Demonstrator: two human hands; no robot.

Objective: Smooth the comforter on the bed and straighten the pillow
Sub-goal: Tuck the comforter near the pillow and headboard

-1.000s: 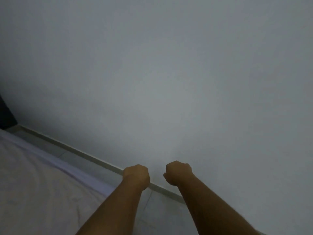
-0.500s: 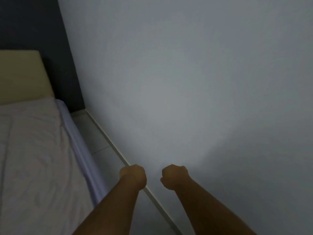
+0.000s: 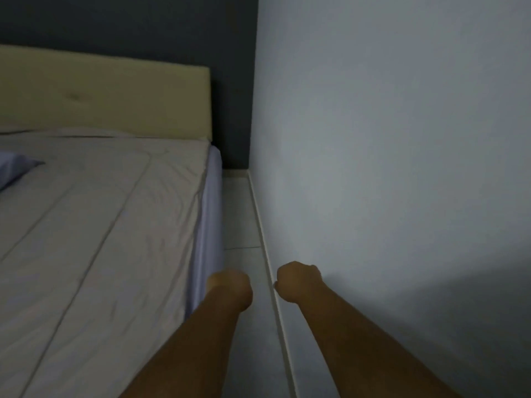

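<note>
**Two fists in the gap between bed and wall**

It is a dim bedroom, with a bed filling the left half of the view and a narrow gap running along its side.

At nine o'clock, right at the edge of sight, one corner of a bluish pillow lies on the bed with its tip pointing toward the middle. The rest of it is cut off.

The pale greyish comforter spreads from there down to seven o'clock. It covers the mattress top, with long stitched seams and fine creases that are thickest near its right edge.

Up at ten o'clock a beige padded headboard stands against a dark wall, and the comforter reaches its foot. Along the bed's right side a lavender sheet shows below the comforter's edge.

At six o'clock the left hand is balled into a fist with nothing in it. It is held out just beside the bed's edge, over the gap, and is slightly blurred.

A strip of light tiled floor runs from there up toward twelve o'clock, bordered by a white skirting board.

Just right of the skirting line, near the left hand but not touching it, the right hand is also clenched and holds nothing.

From one to five o'clock there is a plain pale wall, with a darker shadow low at four o'clock.
</note>
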